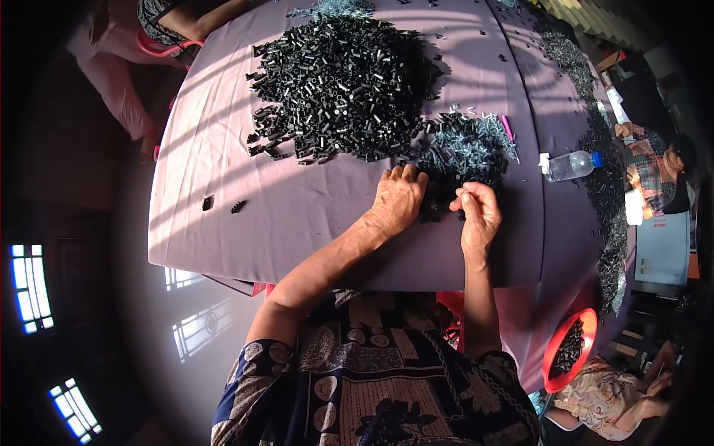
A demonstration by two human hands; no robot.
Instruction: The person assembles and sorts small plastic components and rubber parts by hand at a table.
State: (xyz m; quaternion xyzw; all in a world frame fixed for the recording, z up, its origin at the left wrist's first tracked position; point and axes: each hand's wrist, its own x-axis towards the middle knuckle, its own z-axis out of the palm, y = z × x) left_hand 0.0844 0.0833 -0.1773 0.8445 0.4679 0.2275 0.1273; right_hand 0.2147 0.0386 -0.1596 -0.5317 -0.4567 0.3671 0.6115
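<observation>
A big heap of small black tubular plastic parts point(335, 89) covers the far middle of the table. At its near right edge lies a smaller pile of clear bluish plastic pieces point(472, 141), with black parts mixed in. My left hand point(400, 197) rests at the near edge of these piles, its fingers curled down among the black parts and their tips hidden. Just to its right, my right hand point(480, 215) is raised a little, thumb and forefinger pinched together. Whatever sits in that pinch is too small to make out.
Two loose black parts point(223, 204) lie on the pinkish tablecloth point(297, 215) at left. A pink pen-like stick point(508, 128) and a blue-capped bottle point(571, 165) are to the right. A red basin point(571, 353) holds black parts. Other people sit at left and right.
</observation>
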